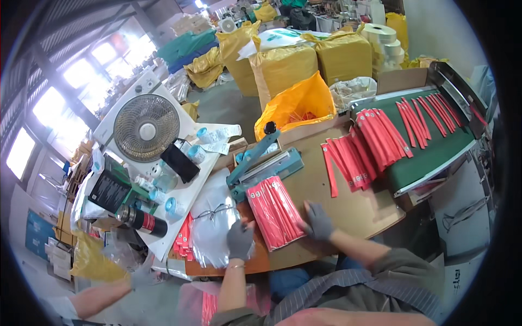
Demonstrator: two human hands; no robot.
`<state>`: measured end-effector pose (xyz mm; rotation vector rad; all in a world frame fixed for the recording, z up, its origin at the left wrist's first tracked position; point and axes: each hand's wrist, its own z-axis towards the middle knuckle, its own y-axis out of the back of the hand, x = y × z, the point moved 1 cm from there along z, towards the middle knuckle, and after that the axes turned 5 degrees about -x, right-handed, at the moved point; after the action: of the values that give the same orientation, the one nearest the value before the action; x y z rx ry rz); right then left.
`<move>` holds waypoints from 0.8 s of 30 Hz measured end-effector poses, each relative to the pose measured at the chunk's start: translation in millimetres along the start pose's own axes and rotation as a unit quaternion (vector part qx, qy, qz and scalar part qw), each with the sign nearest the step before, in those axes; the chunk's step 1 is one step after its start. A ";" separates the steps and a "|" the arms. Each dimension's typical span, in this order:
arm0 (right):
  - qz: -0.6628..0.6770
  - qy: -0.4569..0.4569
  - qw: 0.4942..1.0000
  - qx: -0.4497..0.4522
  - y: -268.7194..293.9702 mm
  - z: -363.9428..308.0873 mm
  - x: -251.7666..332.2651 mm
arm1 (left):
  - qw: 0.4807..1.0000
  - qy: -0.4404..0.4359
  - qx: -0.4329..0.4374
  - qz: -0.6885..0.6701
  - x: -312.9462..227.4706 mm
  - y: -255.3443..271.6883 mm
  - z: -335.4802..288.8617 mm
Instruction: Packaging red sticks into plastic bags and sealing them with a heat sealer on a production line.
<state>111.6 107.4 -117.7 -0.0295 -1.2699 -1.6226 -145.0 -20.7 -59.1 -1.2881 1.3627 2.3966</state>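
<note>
A clear bag filled with slim red packets [274, 212] lies on the brown tabletop between my hands, in front of a teal bag sealer [272, 168] with a raised lever arm. My right hand [319, 221], in a grey glove with bare fingertips, touches the bag's lower right edge, thumb and fingers apart. My left hand [239, 239], gloved alike, is closed just left of the bag, over the edge of a stack of clear plastic bags [209, 233]. Whatever its curled fingers hold is hidden. Eyeglasses [215, 211] rest on that stack.
Red packets fan out right of me, onto a green conveyor belt [429, 152]. At left, a white table holds a fan [147, 129], a phone [180, 162], label rolls [174, 208] and a flask [144, 221]. Another person's arm [100, 298] reaches in at lower left. Yellow sacks [285, 70] stand behind.
</note>
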 end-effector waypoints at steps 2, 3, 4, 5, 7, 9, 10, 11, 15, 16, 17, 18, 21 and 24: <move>-0.051 0.068 0.996 0.042 30.6 -55.9 10.3 | 0.995 0.027 -0.014 0.094 20.9 46.7 -26.5; -0.049 0.065 0.996 0.040 43.0 -69.0 6.2 | 0.985 0.091 -0.013 0.145 26.6 62.5 -42.0; -0.038 0.079 0.995 0.036 52.8 -79.0 6.6 | 0.984 0.092 -0.016 0.153 54.0 66.5 -59.3; -0.027 0.093 0.995 0.031 59.7 -87.1 11.1 | 0.988 0.096 -0.019 0.123 96.3 64.3 -72.7; -0.016 0.087 0.995 0.054 69.2 -87.2 13.8 | 0.991 0.093 -0.009 0.094 120.4 73.8 -81.7; -0.051 0.103 0.990 0.076 68.1 -85.1 9.7 | 0.989 0.005 0.058 0.134 110.1 86.4 -65.5; -0.045 0.105 0.991 0.074 65.2 -85.2 5.8 | 0.989 0.001 0.060 0.134 104.2 94.2 -57.8; -0.046 0.105 0.991 0.073 64.5 -86.8 3.3 | 0.980 -0.015 0.075 0.184 97.6 102.1 -51.9; -0.007 0.028 0.993 0.116 73.7 -92.8 -0.2 | 0.985 0.053 0.095 -0.138 -0.1 110.7 -23.0; 0.035 -0.031 0.988 0.150 74.9 -86.5 -0.2 | 0.975 0.062 0.053 -0.209 -37.9 107.7 -23.9; 0.034 -0.031 0.989 0.143 76.8 -75.7 10.4 | 0.957 0.071 0.008 -0.282 -63.5 97.3 -31.1; 0.226 -0.147 0.950 0.158 76.7 -58.9 35.8 | 0.893 -0.165 0.047 -0.416 -49.9 71.9 -26.4; 0.371 -0.220 0.877 0.212 110.0 -21.2 98.9 | 0.847 -0.494 -0.108 0.164 -92.8 2.4 -71.9; 0.360 -0.168 0.902 0.168 116.8 -13.2 100.5 | 0.966 -0.244 -0.002 -0.085 -118.6 -18.6 -102.1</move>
<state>154.0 39.6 14.7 -0.5243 -1.5448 -0.7656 2.5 -50.0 -12.0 -0.7025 1.0548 2.3745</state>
